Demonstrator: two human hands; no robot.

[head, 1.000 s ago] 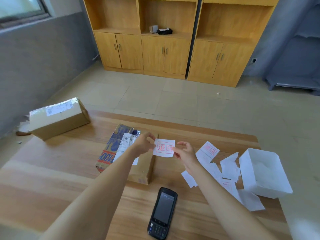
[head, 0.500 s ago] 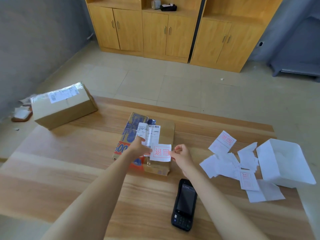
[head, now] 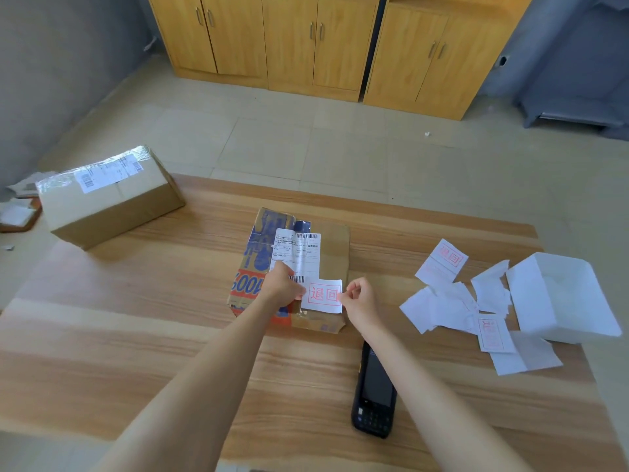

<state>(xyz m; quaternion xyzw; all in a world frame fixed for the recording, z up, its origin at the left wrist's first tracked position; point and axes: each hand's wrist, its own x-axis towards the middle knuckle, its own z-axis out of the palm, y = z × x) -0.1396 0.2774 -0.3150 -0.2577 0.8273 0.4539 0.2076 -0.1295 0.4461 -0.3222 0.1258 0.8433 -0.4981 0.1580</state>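
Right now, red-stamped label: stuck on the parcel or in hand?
In hand: the left hand and right hand pinch the label by its side edges, over the parcel. Whether it touches, cannot tell.

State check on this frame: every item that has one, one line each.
stamped label: held flat over the parcel top by both edges.
left hand: pinching the label's left edge.
right hand: pinching its right edge.
parcel: shut, taped, flat on the table.
big box: taped shut, at the far left corner.
scanner: screen dark, lying face up.
white box: open.
cabinet doors: all shut.
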